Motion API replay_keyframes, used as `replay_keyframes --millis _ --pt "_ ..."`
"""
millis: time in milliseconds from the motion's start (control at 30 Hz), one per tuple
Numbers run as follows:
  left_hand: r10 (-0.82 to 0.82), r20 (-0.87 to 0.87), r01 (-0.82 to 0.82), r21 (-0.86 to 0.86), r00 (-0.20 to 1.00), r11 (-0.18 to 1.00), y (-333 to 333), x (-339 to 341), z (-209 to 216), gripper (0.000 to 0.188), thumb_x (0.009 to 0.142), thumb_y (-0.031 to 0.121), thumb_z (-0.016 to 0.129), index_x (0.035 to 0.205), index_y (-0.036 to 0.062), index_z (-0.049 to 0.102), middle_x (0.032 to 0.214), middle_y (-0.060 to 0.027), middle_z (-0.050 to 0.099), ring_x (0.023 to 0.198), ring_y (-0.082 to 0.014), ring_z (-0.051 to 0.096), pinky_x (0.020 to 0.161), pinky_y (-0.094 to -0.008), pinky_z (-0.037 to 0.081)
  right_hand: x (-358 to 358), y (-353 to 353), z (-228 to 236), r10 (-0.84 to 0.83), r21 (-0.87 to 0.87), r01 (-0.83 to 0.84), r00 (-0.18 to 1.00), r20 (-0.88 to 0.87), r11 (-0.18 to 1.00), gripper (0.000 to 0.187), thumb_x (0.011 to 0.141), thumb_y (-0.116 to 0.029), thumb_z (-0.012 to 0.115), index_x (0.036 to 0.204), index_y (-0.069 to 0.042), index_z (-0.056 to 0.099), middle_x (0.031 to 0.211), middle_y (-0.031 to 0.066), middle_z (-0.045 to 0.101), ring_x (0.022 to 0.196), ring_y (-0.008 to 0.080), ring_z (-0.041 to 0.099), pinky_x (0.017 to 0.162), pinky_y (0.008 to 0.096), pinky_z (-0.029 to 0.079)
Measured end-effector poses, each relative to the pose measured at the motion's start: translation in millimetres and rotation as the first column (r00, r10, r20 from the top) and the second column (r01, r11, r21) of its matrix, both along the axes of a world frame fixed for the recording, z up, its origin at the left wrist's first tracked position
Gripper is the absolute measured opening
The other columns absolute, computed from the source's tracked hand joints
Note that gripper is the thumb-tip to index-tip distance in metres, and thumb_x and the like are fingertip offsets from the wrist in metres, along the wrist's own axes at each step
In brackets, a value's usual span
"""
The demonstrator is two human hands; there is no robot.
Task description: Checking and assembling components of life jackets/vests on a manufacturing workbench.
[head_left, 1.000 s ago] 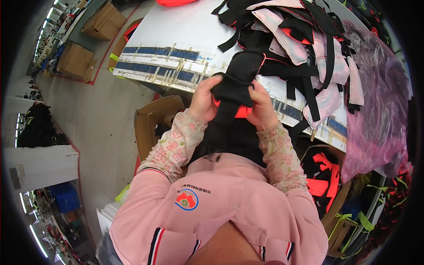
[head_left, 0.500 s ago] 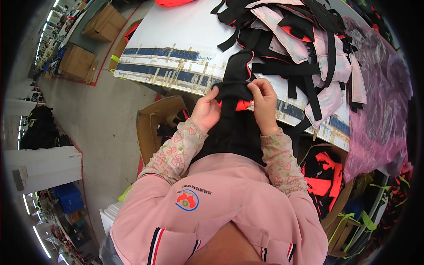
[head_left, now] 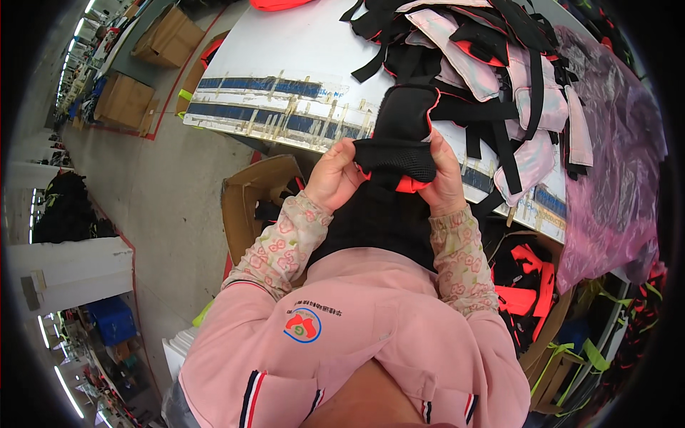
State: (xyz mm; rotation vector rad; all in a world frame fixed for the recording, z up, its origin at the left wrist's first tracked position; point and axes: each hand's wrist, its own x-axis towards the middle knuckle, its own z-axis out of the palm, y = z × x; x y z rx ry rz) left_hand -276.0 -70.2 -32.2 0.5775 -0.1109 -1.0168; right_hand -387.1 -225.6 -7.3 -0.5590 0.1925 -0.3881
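Black padded fabric piece with red edging and a ribbed mesh panel [head_left: 394, 157] is up in front of the torso at the near table edge, far end over the tabletop. Left hand [head_left: 334, 177] pinches the left end of the folded panel, right hand [head_left: 444, 175] clamps the right end; hands apart, fabric between them. Gripping opposite ends likely keeps the fold spread and level (underside fingers hidden, can't tell their exact placement). Beyond: white tabletop with taped blue strips [head_left: 285, 53], giving the far end something to lie over. Right of that, a heap of black straps and pale pink-white padded pieces [head_left: 492, 78], presumably kept within reach. Translucent pink plastic sheet [head_left: 606, 164] hangs off the table's right side. Open brown cardboard box [head_left: 239, 200] sits below the table edge, left.
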Motion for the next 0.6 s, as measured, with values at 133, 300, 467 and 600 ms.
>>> replay_keyframes --millis 133,300,467,600 --pt "-0.033 0.029 0.036 -0.105 0.999 0.994 0 4 6 0.024 0.092 0.028 0.053 0.100 0.0055 0.057 0.104 -0.0075 0.064 0.099 -0.0206 0.060 0.090 -0.0378 0.046 1 -7 -14 0.038 -0.089 -0.028 0.992 0.123 0.996 0.019 0.093 -0.027 0.055 0.092 -0.008 0.052 0.082 -0.0013 0.057 0.075 0.0074 0.056 0.070 0.0224 0.046" --pt "-0.104 0.059 0.117 -0.270 0.993 0.956 3 8 3 0.032 0.094 0.032 0.050 0.105 0.0036 0.056 0.107 -0.0101 0.063 0.101 -0.0216 0.059 0.092 -0.0378 0.045 6 -5 -11 -0.052 -0.141 0.059 0.997 0.051 0.988 0.020 0.094 -0.027 0.054 0.091 -0.007 0.052 0.081 -0.0025 0.055 0.074 0.0066 0.053 0.069 0.0219 0.045" --pt "-0.074 0.109 0.097 -0.229 0.991 0.969 -2 19 3 0.031 0.094 0.031 0.049 0.106 0.0026 0.054 0.107 -0.0105 0.063 0.101 -0.0214 0.060 0.091 -0.0367 0.046 6 0 -7 -0.020 -0.060 0.022 0.999 0.030 0.998 0.022 0.095 -0.028 0.051 0.095 -0.005 0.053 0.090 0.0016 0.060 0.084 0.0106 0.058 0.078 0.0263 0.048" --pt "-0.092 0.145 0.127 -0.260 0.985 0.957 -5 20 3 0.029 0.095 0.029 0.049 0.106 0.0018 0.053 0.108 -0.0104 0.062 0.101 -0.0210 0.059 0.091 -0.0361 0.045 7 9 7 -0.008 0.100 0.007 1.000 0.014 0.995 0.025 0.096 -0.027 0.048 0.100 -0.004 0.054 0.099 0.0068 0.062 0.093 0.0158 0.061 0.086 0.0309 0.049"
